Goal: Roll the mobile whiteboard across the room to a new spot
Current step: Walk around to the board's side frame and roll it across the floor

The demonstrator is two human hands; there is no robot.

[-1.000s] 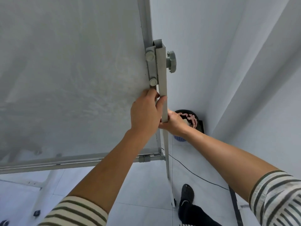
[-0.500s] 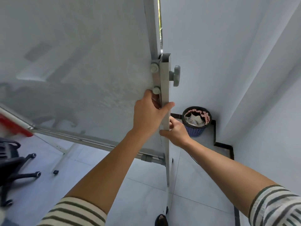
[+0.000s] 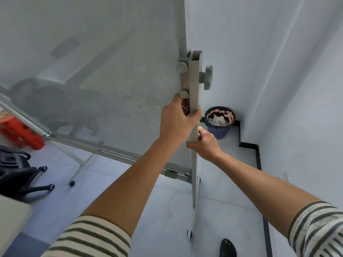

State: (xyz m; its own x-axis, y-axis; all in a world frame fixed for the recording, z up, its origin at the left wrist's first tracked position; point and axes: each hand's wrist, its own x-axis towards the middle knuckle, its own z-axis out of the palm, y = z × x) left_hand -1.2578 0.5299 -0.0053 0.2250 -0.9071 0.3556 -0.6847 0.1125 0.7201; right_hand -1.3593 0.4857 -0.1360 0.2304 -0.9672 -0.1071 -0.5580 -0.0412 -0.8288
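Gripping the whiteboard (image 3: 96,71) upright post (image 3: 194,101): left hand (image 3: 176,123) clamped above, right hand (image 3: 204,145) below; push low and steadily; steer clear of wastebasket (image 3: 220,121).

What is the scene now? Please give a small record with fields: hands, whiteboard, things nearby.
left hand: gripping the stand post just below the lower bolt
right hand: gripping the same post, lower down
whiteboard: tilted in view, panel to the left of the post
caster: on the tiled floor
waste basket: blue, in the wall corner behind the post
office chair: black, at left edge
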